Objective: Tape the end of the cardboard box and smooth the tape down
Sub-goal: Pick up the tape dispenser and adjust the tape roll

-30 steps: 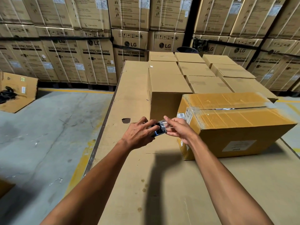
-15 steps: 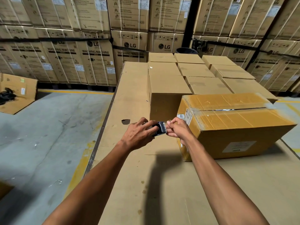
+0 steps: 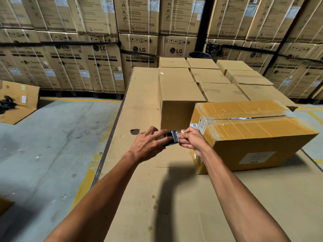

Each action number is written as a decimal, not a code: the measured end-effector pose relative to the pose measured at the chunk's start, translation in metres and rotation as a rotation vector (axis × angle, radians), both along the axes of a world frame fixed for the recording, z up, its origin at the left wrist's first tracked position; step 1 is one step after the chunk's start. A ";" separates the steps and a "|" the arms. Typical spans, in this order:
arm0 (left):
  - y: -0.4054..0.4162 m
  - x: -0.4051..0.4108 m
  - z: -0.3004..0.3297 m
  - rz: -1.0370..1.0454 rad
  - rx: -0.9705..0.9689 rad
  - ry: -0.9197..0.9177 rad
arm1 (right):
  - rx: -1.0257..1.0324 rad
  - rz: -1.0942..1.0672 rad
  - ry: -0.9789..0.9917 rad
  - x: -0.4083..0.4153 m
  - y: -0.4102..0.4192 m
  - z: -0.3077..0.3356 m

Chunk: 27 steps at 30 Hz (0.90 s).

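Note:
A brown cardboard box (image 3: 258, 137) lies on the cardboard-covered work surface (image 3: 174, 206), to the right of my hands. Clear tape runs along its top seam and wraps its near left end. My left hand (image 3: 150, 145) grips a small tape dispenser (image 3: 173, 137) with a dark toothed cutter. My right hand (image 3: 192, 139) pinches the clear tape end right at the cutter, just left of the box's end face. The tape roll itself is mostly hidden under my left fingers.
An open-ended plain carton (image 3: 178, 100) stands just behind my hands. Several flat closed cartons (image 3: 227, 81) fill the back of the surface. Stacked washing machine boxes (image 3: 87, 63) form a wall behind. Concrete floor (image 3: 43, 145) and an open box (image 3: 17, 102) lie to the left.
My hands have come closer together, and the clear tape stretched between them a second ago is now short. The box has not moved.

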<state>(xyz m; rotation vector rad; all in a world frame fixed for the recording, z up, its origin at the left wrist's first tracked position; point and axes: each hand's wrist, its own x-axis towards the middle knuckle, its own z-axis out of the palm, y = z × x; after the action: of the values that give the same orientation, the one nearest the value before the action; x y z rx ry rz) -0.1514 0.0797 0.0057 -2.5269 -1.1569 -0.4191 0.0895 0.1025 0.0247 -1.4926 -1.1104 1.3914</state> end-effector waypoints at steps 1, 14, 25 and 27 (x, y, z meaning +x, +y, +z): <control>0.000 0.000 0.001 -0.003 0.005 0.003 | -0.003 0.000 0.003 0.000 0.000 0.000; -0.001 -0.003 0.005 0.011 -0.035 0.000 | -0.087 0.030 0.172 0.008 -0.001 -0.008; 0.000 -0.006 -0.018 -0.029 -0.122 -0.012 | -0.272 0.069 0.307 0.018 0.000 -0.028; 0.002 -0.006 -0.024 -0.036 -0.145 -0.013 | -0.299 0.077 0.325 0.017 0.001 -0.038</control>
<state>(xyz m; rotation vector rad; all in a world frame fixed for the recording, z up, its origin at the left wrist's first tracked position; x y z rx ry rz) -0.1570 0.0816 -0.0186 -2.6761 -1.1872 -0.3733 0.1069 0.1035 -0.0130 -1.3687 -0.7889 1.8406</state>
